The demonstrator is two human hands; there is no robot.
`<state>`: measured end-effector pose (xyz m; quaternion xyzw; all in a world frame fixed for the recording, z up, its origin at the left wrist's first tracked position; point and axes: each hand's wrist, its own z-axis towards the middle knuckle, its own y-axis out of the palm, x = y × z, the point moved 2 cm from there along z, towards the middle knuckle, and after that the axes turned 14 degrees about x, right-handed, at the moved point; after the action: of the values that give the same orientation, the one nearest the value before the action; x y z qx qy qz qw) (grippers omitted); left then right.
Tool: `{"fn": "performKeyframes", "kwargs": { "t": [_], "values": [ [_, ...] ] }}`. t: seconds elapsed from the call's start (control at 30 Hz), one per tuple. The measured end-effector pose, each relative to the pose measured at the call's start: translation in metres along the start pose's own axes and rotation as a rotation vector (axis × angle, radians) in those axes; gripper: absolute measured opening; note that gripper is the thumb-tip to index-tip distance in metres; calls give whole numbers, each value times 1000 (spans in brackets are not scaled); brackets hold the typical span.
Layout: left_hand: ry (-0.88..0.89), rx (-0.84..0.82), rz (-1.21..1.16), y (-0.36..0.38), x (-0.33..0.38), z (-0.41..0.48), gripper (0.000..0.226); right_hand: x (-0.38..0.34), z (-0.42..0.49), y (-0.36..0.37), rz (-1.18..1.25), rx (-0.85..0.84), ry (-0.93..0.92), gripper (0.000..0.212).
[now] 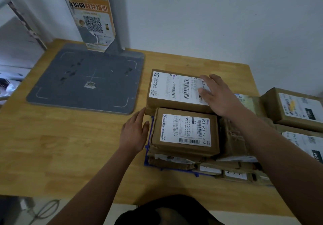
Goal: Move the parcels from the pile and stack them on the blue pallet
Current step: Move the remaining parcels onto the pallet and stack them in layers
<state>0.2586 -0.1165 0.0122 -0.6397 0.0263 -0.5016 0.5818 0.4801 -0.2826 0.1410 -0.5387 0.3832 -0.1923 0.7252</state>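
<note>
A blue pallet (pixel 146 161) lies on the wooden table, mostly hidden under stacked brown cardboard parcels. On top at the back sits a larger parcel (pixel 167 100) with a white label. A smaller labelled parcel (pixel 185 133) sits in front of it. My right hand (pixel 216 95) rests flat on the right end of the larger parcel, fingers straight. My left hand (pixel 135 133) is held upright with straight fingers against the left side of the stack, by the corner of the larger parcel. Lower parcels (pixel 209 169) show only their front edges.
More labelled parcels (pixel 295 107) form a pile at the right edge of the table (pixel 61 154). A grey scanner base plate (pixel 83 81) with an upright post (pixel 97 20) carrying a QR poster stands at the back left. A white wall is behind.
</note>
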Motion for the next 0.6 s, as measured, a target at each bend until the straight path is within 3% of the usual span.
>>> {"fn": "performKeyframes", "kwargs": {
  "t": [0.3,0.6],
  "values": [
    [-67,-98,33,15,-3,-10,79,0,-3,-3,-18,13,19,57],
    [-116,-116,42,24,-5,-15,64,8,-14,-14,-101,108,103,58]
  ]
}}
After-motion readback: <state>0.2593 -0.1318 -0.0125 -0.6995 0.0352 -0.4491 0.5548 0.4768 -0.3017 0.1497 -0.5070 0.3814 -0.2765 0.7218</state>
